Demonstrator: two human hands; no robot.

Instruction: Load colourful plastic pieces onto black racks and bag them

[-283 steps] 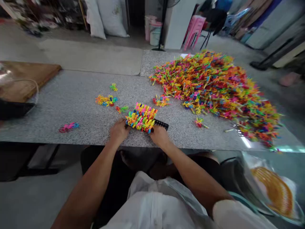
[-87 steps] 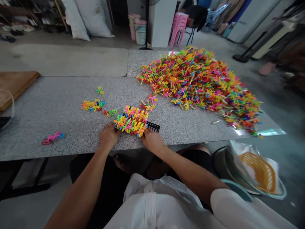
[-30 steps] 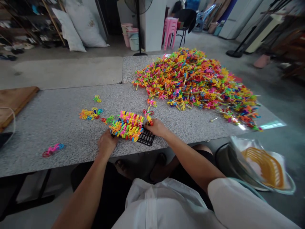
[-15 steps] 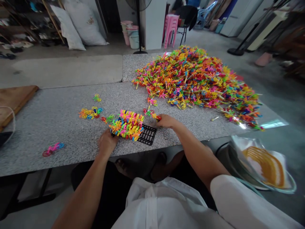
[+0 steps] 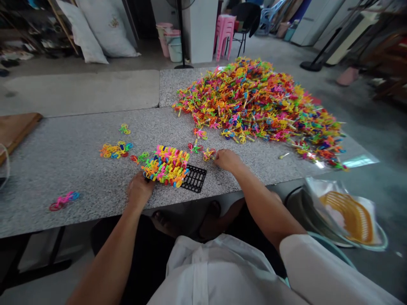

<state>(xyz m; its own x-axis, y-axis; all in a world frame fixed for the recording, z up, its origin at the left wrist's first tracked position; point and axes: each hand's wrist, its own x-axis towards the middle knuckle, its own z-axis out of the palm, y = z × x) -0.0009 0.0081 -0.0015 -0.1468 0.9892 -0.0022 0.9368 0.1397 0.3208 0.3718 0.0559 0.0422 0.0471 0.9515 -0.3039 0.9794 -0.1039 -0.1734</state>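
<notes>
Black rack [image 5: 195,178] lies near the front edge of your worktop [image 5: 85,178], its left part under rows of colourful pieces [image 5: 167,166] and its right part bare, so I judge it only partly filled. Your left hand [image 5: 140,189] is clamped on its left end, while your right hand [image 5: 227,160] is at a small loose piece [image 5: 208,155], and I cannot tell if it is pinched. Farther out, a big pile [image 5: 257,101] lies loose, not yet arranged.

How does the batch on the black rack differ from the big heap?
The batch sits in close rows; the heap lies jumbled. The batch is much smaller than the heap. The left hand is beside the batch; no hand touches the heap. Both mix bright colours.
</notes>
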